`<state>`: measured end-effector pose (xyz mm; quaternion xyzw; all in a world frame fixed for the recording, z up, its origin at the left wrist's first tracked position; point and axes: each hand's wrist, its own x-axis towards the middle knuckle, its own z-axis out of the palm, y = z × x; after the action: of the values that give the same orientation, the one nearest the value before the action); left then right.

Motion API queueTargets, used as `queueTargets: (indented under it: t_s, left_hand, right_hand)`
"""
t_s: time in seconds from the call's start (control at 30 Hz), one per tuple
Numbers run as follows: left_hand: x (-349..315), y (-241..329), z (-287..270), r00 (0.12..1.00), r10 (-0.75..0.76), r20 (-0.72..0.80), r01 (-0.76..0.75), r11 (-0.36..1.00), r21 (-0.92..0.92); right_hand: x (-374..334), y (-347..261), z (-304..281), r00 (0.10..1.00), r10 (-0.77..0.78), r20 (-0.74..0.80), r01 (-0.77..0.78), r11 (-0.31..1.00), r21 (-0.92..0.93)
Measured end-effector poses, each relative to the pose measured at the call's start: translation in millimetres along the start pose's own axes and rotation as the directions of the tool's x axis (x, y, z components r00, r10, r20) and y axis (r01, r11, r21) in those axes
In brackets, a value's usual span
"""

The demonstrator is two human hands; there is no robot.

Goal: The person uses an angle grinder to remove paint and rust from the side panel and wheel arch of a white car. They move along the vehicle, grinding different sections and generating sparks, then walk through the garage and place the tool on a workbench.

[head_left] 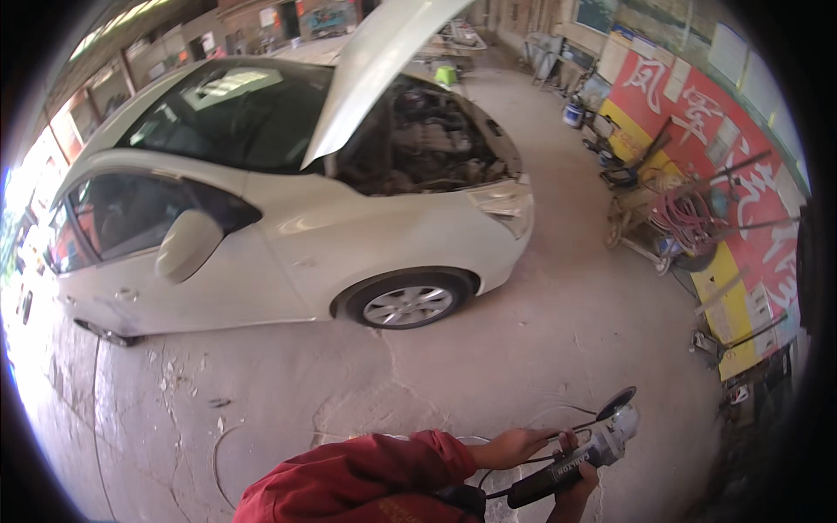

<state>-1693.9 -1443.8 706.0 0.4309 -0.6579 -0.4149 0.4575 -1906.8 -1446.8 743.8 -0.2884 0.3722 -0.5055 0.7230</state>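
A silver and black angle grinder (568,471) lies tilted across my right hand (579,493), whose fingers are wrapped round its body. Its dark round disc (616,403) stands up at the head end, away from me. My left hand (516,446) reaches in from the left, close to the grinder, with its fingers closed around the thin black power cord (536,459). Part of the cord loops below that hand. A red sleeve covers my left forearm, and its fingertips are partly hidden beside the tool.
A white car (288,244) with its bonnet (384,70) raised stands ahead. At the right, a wheeled cart (641,222) carries coiled red hose (684,218) before a red and yellow signboard (741,166). A blue and white bucket (573,114) stands farther back. Thin hose (218,462) trails over the cracked floor.
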Motion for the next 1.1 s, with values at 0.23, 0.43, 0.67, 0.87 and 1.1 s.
queueTargets:
  t_s: [0.23,0.43,0.67,0.87,1.1]
  left_hand:
    - [155,-16,92,0.973,0.074,0.219,-0.093,0.992,0.08]
    - [299,-8,191,0.88,-0.042,0.473,-0.093,0.962,0.259]
    - [421,-15,279,0.935,0.138,0.326,-0.163,0.985,0.049]
    - [503,-127,323,0.932,-0.197,0.303,0.096,0.943,0.319]
    - [589,-276,369,0.912,-0.266,0.314,0.106,0.889,0.445]
  right_hand:
    - [82,-76,-120,0.99,-0.106,-0.096,0.112,0.991,0.068]
    - [167,-189,-213,0.977,-0.213,0.02,0.212,0.976,0.04]
    - [248,-317,-302,0.936,-0.351,-0.032,0.352,0.935,0.044]
    - [300,-418,-429,0.838,-0.507,-0.202,0.497,0.862,-0.103]
    - [271,-547,-527,0.715,-0.573,-0.401,0.603,0.796,-0.063]
